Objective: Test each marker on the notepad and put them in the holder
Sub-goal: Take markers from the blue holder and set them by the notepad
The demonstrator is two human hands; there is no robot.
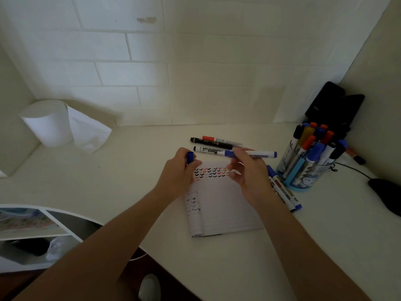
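A white notepad [225, 209] lies open on the desk, with rows of small coloured check marks across its top. Above it my right hand [249, 174] holds a white marker with blue ends [260, 153], lying level and uncapped. My left hand [180, 170] pinches its blue cap [190, 157] just left of the pad. Three markers [213, 144] lie behind the pad. Two more markers [284, 192] rest at its right edge. The blue-based clear holder [303, 177] at the right is packed with several markers.
A paper towel roll [48, 124] stands at the back left. Black objects [336, 105] lean in the right corner, and a black mouse [388, 194] with its cable lies at the far right. The desk's front edge curves over shelves at the lower left.
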